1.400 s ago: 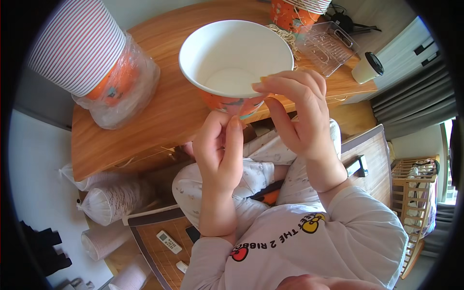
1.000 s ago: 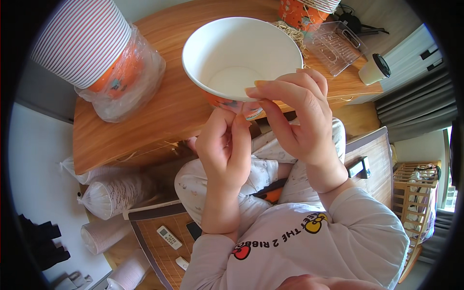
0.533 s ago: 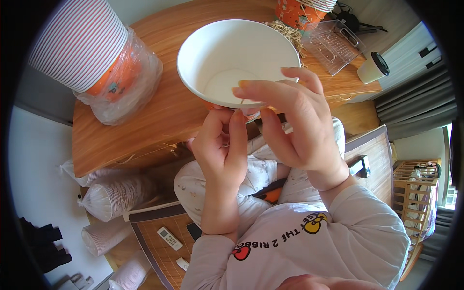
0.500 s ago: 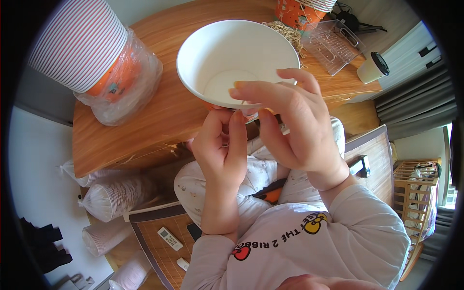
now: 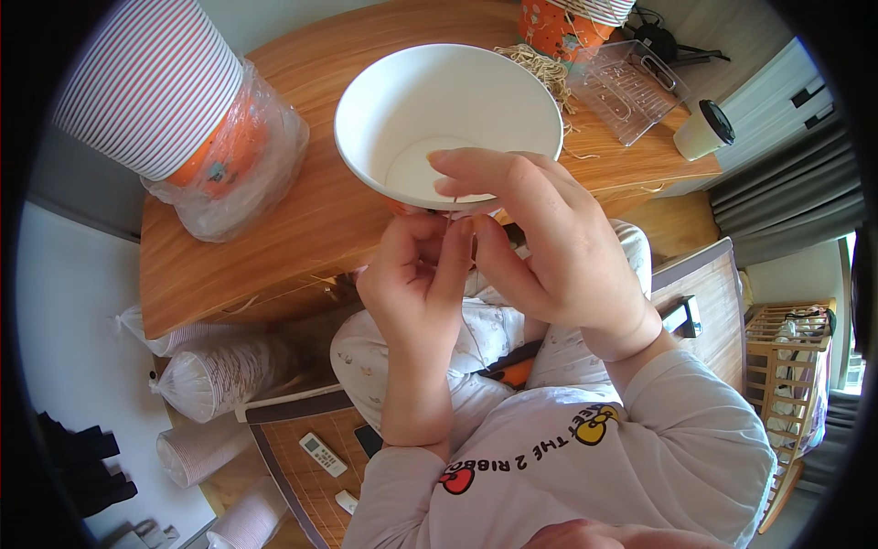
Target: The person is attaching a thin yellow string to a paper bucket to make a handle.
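Note:
A large white-lined paper bucket (image 5: pixel 448 101) with an orange outside stands upright at the table's near edge. Its near rim is between my two hands. My left hand (image 5: pixel 416 284) is closed, thumb and fingers pinched together just below that rim on a thin pale cord (image 5: pixel 455 209). From the right, my right hand (image 5: pixel 558 238) curls over the rim; its forefinger reaches inside the bucket, while its thumb meets the left thumb at the cord. Where the cord passes through the bucket wall is hidden by my fingers.
On the wooden table (image 5: pixel 320 55) are a tall stack of paper buckets (image 5: pixel 155 87) in plastic, loose cords (image 5: pixel 544 69), a clear tray (image 5: pixel 631 87), a lidded cup (image 5: pixel 702 130) and another orange bucket (image 5: pixel 562 32). Bagged stacks (image 5: pixel 224 375) and a remote (image 5: pixel 323 455) lie lower left.
My right hand has moved slightly left and its fingers have drawn together, bringing its thumb against the left thumb. The bucket's rim has shifted slightly.

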Available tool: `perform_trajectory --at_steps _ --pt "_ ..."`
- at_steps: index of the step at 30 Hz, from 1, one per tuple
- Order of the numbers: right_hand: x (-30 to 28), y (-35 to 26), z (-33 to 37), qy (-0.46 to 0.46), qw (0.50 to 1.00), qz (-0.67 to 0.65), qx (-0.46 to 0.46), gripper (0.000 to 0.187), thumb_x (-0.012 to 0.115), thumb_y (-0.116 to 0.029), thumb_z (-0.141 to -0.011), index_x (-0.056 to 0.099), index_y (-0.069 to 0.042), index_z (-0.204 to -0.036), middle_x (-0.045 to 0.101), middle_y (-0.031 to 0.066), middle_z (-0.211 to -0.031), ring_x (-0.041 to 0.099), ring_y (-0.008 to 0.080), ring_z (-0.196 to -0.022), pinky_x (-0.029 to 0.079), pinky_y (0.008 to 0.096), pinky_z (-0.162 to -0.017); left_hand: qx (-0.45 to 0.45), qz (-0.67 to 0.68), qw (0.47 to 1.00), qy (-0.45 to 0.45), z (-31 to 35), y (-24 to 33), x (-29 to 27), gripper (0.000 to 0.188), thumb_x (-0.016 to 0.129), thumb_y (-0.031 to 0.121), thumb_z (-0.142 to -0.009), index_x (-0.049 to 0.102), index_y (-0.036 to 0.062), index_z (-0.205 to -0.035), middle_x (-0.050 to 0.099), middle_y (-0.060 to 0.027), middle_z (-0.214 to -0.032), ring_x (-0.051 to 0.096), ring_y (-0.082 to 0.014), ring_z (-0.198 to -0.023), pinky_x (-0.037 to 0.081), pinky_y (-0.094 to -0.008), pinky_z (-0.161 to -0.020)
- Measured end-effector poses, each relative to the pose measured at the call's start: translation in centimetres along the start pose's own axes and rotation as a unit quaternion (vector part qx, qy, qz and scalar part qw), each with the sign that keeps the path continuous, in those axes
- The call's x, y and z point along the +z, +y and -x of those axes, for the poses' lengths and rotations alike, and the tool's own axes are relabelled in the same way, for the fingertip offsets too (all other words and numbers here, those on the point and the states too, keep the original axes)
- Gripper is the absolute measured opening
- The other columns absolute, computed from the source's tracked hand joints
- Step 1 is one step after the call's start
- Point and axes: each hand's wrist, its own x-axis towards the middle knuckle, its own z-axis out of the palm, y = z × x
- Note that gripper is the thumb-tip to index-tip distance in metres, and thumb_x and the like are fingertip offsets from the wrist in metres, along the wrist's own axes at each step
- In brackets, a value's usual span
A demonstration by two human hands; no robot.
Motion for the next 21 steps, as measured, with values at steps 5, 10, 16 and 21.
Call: perform_trajectory --at_steps 5,10,16,21 --pt "0.4 1.0 0.6 0.117 0.986 0.026 -0.112 0.042 0.059 0.007 -0.073 0.057 0.000 -0.114 0.065 0.0165 -0.104 0.065 0.0324 -0.088 0.051 0.0406 -0.082 0.068 0.108 0.992 0.023 0.1 0.0 -0.2 0.009 0.062 0.005 -0.092 0.058 -0.0012 -0.096 0.065 -0.0035 -0.075 0.056 -0.0042 -0.060 0.042 -0.0181 -0.053" --pt "2.0 1.2 3.8 0.089 0.969 -0.074 -0.217 0.035 0.060 0.000 -0.079 0.059 0.001 -0.114 0.061 0.0222 -0.120 0.061 0.0324 -0.113 0.040 0.0448 -0.106 -0.030 0.171 0.979 -0.106 0.0 1.3 -1.3 0.031 0.053 0.025 -0.100 0.064 -0.0032 -0.094 0.069 -0.0096 -0.084 0.064 -0.0136 -0.076 0.052 -0.0270 -0.071" --pt "4.6 2.0 7.1 0.080 0.977 -0.089 -0.176 0.031 0.063 0.002 -0.076 0.060 -0.002 -0.106 0.061 0.0213 -0.123 0.059 0.0322 -0.119 0.032 0.0462 -0.112 -0.080 0.256 0.953 -0.138 -0.2 1.2 -1.7 0.022 0.059 0.018 -0.096 0.063 -0.0042 -0.097 0.069 -0.0136 -0.093 0.068 -0.0229 -0.087 0.055 -0.0351 -0.080" --pt "4.9 2.5 7.9 0.181 0.977 -0.037 -0.107 0.033 0.071 -0.007 -0.069 0.057 -0.005 -0.099 0.061 0.0113 -0.096 0.060 0.0319 -0.089 0.044 0.0407 -0.081 -0.104 0.231 0.949 -0.189 -0.8 1.0 -2.4 0.011 0.059 0.005 -0.094 0.060 -0.0044 -0.099 0.067 -0.0143 -0.101 0.066 -0.0237 -0.099 0.052 -0.0356 -0.088"
